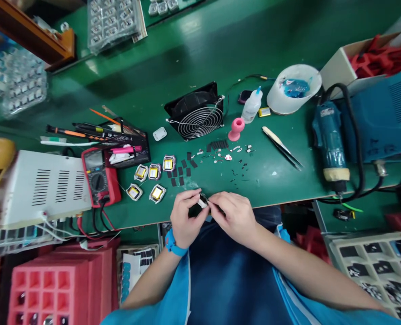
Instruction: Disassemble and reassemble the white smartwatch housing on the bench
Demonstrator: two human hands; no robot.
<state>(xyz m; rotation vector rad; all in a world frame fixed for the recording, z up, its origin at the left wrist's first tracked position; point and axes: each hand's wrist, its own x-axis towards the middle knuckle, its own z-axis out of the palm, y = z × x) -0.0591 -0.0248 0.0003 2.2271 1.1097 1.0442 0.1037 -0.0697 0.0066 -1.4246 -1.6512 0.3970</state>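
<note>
At the front edge of a green desk (271,183), you are pinching a small dark-and-white piece (202,201) between the thumb and fingers of your left hand (187,214), while your right hand (233,215) is gripping its right side by the fingertips; whether you are also holding some finer part is hidden. With the piece hovering so near that edge, a slipping pinch could be sending it off the desk, and uneven squeezing could be bending it. Tiny loose parts (228,157) are lying toward the desk's middle; the fan (200,117), standing nearer the far edge, could be scattering them if its blades, unreadable here, are turning.
</note>
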